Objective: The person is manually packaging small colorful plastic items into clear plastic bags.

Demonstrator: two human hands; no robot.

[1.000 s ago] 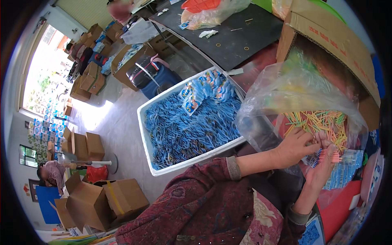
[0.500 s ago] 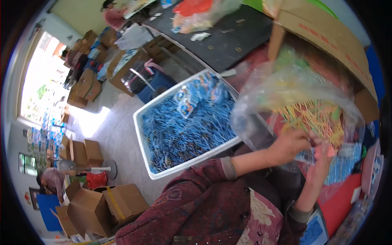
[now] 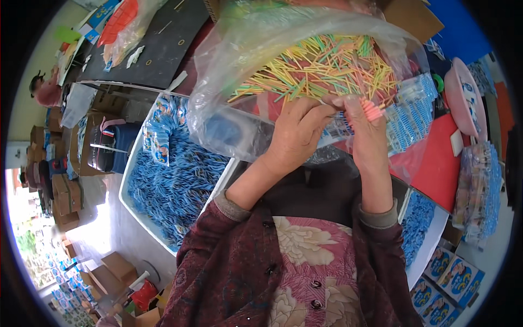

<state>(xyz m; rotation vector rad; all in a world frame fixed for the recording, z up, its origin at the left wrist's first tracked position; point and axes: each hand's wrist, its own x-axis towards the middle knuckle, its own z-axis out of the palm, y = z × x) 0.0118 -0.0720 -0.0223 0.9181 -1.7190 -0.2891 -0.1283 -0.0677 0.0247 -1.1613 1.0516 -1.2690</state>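
Over the near edge of a clear plastic bag (image 3: 239,60), both my hands meet with their fingertips close together. My left hand (image 3: 299,131) is closed, its fingers bent toward the right thumb. My right hand (image 3: 369,139) is closed too, and a ridged pink finger cot (image 3: 372,110) seems to cover one fingertip. Whatever is pinched between them is too small or hidden to name. Just beyond lie many thin sticks (image 3: 327,65) in yellow, green and pink. Strips of blue-and-white printed packets (image 3: 411,117) lie beside my right hand.
A white foam box (image 3: 126,188) full of blue packet strips (image 3: 174,169) stands left. At right are a pink basin (image 3: 466,101), a red surface (image 3: 430,158), bundled packets (image 3: 479,185) and another box of blue strips (image 3: 417,226). A black tabletop (image 3: 163,46) lies far left.
My view has turned right, so the bag, sticks and hands now sit nearer its middle. My hands stay close together by the bag's near edge.
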